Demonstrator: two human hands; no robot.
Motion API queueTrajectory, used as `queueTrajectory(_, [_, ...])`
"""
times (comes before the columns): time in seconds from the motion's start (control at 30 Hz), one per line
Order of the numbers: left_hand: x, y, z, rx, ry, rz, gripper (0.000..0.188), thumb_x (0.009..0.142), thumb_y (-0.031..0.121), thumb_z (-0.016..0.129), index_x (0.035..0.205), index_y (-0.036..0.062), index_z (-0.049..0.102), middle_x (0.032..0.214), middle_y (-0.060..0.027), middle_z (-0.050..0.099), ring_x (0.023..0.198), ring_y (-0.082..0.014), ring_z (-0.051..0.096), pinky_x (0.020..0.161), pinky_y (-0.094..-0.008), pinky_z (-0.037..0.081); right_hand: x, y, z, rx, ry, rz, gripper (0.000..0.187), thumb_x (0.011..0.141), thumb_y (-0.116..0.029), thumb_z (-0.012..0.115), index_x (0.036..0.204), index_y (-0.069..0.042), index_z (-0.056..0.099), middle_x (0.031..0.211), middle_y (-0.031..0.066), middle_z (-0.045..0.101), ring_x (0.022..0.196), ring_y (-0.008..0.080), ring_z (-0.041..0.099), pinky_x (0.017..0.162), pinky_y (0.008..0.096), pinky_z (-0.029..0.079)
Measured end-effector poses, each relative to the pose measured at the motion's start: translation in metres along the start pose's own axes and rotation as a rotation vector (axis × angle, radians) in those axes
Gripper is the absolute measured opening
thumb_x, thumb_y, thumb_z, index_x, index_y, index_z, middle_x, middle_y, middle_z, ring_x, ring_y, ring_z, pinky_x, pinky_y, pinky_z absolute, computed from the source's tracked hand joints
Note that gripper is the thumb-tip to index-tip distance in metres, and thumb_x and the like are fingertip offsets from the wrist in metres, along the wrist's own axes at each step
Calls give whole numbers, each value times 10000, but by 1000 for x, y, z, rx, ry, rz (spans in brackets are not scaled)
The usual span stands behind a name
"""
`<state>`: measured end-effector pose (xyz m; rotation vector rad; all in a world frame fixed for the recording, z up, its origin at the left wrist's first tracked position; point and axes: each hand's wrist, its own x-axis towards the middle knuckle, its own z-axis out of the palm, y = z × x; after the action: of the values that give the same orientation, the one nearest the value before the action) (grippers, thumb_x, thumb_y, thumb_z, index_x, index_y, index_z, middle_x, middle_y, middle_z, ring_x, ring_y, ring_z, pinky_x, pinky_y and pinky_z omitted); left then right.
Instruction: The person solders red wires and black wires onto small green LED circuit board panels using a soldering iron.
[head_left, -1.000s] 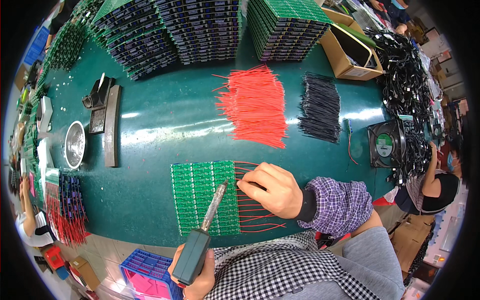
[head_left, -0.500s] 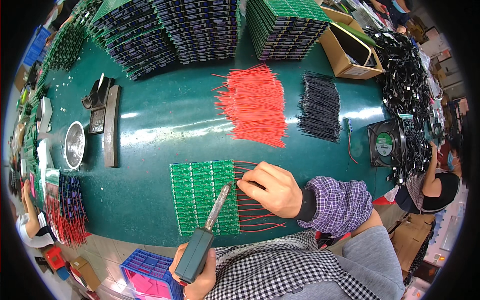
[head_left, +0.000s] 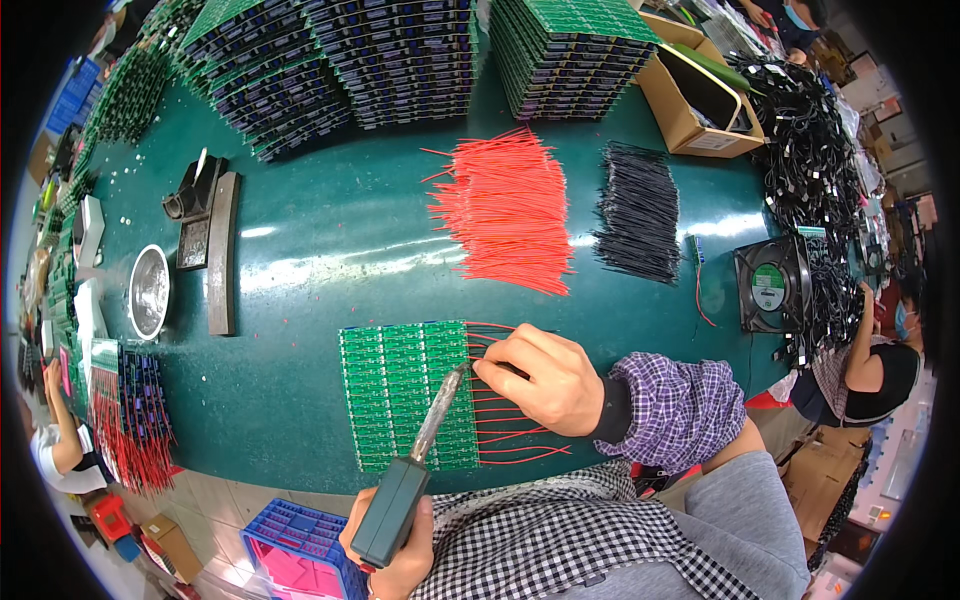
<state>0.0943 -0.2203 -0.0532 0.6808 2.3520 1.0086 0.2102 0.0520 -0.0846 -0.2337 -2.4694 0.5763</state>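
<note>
A green circuit board panel (head_left: 400,395) made of many small boards lies near the table's front edge. Red wires (head_left: 520,434) stick out from its right edge, and a few dark ones show near the fingers. My left hand (head_left: 405,550) is closed around the green handle of a soldering iron (head_left: 405,500). The iron's tip meets the panel's right edge, close to the fingertips of my right hand (head_left: 545,380). Those fingers are pinched together at that edge on a thin wire, mostly hidden; something dark shows in the gap between them.
Beyond the panel lie a red wire pile (head_left: 510,215) and a black wire pile (head_left: 640,212). Stacked boards (head_left: 390,60) line the back. At left are a metal bowl (head_left: 150,292) and an iron stand (head_left: 195,205). A fan (head_left: 770,285) stands at right.
Hardly anything differs. The soldering iron's tip has shifted very slightly at the panel's right edge, while my right hand keeps its place.
</note>
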Motion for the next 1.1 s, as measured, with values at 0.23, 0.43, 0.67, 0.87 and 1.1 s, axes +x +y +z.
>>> queueTrajectory(0.23, [8, 10, -9, -19, -69, 146, 254, 870, 177, 845, 1035, 5, 756, 963, -147, 763, 793, -289, 733, 700, -387, 573, 0, 0, 0, -10, 0, 4, 301, 724, -41, 716, 1021, 6, 692, 949, 97, 663, 778, 234, 637, 607, 334, 545])
queueTrajectory(0.43, [9, 9, -8, 29, -31, 230, 267, 865, 183, 849, 1047, 9, 762, 968, -146, 765, 807, -296, 734, 709, -396, 574, 0, -1, 0, -16, 6, 3, 294, 723, -31, 717, 1014, 6, 694, 943, 98, 665, 771, 234, 639, 602, 335, 544])
queueTrajectory(0.67, [-9, -11, 0, -88, 106, 72, 346, 850, 66, 845, 1144, -42, 698, 1036, -111, 721, 893, -203, 671, 801, -337, 536, -2, -1, 0, -53, -15, -2, 277, 733, -54, 708, 1002, -2, 673, 936, 73, 604, 848, 220, 620, 683, 322, 553])
queueTrajectory(0.87, [-12, -13, -1, -131, 110, 8, 369, 847, 64, 849, 1162, -51, 695, 1081, -124, 722, 925, -218, 674, 830, -342, 537, -1, -3, -1, -77, 44, -37, 274, 740, -62, 712, 1006, -11, 673, 959, 71, 630, 859, 228, 623, 724, 346, 524])
queueTrajectory(1.1, [-13, -13, -4, -66, 92, 40, 361, 841, 70, 855, 1144, -51, 700, 1037, -119, 728, 894, -218, 675, 804, -341, 537, -8, -6, -2, -21, -8, -20, 283, 748, -77, 701, 1022, -16, 670, 972, 68, 625, 871, 230, 617, 729, 355, 515])
